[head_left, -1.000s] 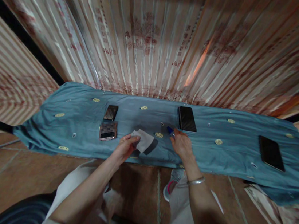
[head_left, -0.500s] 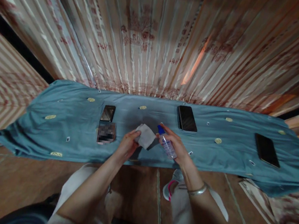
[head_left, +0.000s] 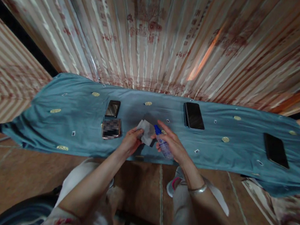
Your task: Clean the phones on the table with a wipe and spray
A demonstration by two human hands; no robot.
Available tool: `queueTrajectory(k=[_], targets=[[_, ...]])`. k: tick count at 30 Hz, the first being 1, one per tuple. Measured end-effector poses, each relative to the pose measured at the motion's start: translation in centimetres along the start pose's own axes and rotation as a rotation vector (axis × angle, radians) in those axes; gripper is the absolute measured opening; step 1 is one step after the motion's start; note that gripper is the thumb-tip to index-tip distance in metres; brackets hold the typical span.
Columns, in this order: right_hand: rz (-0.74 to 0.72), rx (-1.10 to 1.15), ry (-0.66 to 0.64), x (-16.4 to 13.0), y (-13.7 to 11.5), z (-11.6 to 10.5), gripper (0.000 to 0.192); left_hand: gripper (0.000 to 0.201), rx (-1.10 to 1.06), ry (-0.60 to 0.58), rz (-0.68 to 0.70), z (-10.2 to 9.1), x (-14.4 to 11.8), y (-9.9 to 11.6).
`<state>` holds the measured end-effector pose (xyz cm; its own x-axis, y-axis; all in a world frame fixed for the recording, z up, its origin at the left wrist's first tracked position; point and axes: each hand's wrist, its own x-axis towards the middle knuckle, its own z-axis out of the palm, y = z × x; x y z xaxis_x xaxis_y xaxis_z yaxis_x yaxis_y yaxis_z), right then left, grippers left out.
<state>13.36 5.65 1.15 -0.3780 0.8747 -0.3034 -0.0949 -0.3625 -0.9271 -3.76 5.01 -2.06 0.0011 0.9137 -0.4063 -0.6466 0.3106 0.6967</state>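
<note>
On the far left of the blue cloth (head_left: 63, 116) nothing lies near your hands; the first thing is the small flip phone (head_left: 112, 108), with a blurred dark object just near of it, and both sit close enough to your left hand (head_left: 130, 144) that stray mist could land on them if the nozzle drifts off the wipe. Your left hand has its fingers closed in a pinch on the folded white wipe (head_left: 146, 132), holding it up just above the cloth near the middle of the near edge. Your right hand (head_left: 171, 146) is wrapped around the small spray bottle (head_left: 162, 143), fingers closed on its clear body, the blue nozzle end almost touching the wipe. At that closeness, a hard press might soak the wipe or drip onto the cloth, and a loose pinch could let the wipe slip. Further right, a large dark phone (head_left: 194, 115) lies flat at the far side, and another dark phone (head_left: 276, 150) lies well apart near the right end. Compared with a second ago, the bottle has left the cloth: your right hand was then only reaching for it beside the large phone, and half a second ago bottle and wipe were slightly further apart.
</note>
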Motion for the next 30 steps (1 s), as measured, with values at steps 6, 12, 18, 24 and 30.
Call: queueTrajectory(k=[6, 12, 18, 24, 30], targets=[[-0.115, -0.302, -0.015, 1.0, 2.2, 0.3, 0.068, 0.017, -0.03, -0.027, -0.034, 0.3, -0.2, -0.3], [-0.094, -0.24, -0.025, 1.7, 2.2, 0.0, 0.058, 0.016, -0.061, -0.051, -0.046, 0.5, -0.3, -0.2], [-0.082, -0.263, -0.016, 1.9, 2.4, 0.1, 0.054, 0.015, -0.056, -0.053, -0.084, 0.6, -0.4, -0.1], [-0.144, -0.565, 0.039, 1.6, 2.8, -0.1, 0.049, 0.019, -0.067, -0.068, -0.13, 0.6, -0.5, -0.5], [-0.149, -0.594, 0.022, 1.4, 2.8, 0.3, 0.048, 0.028, -0.073, -0.09, -0.162, 0.9, -0.6, -0.7]])
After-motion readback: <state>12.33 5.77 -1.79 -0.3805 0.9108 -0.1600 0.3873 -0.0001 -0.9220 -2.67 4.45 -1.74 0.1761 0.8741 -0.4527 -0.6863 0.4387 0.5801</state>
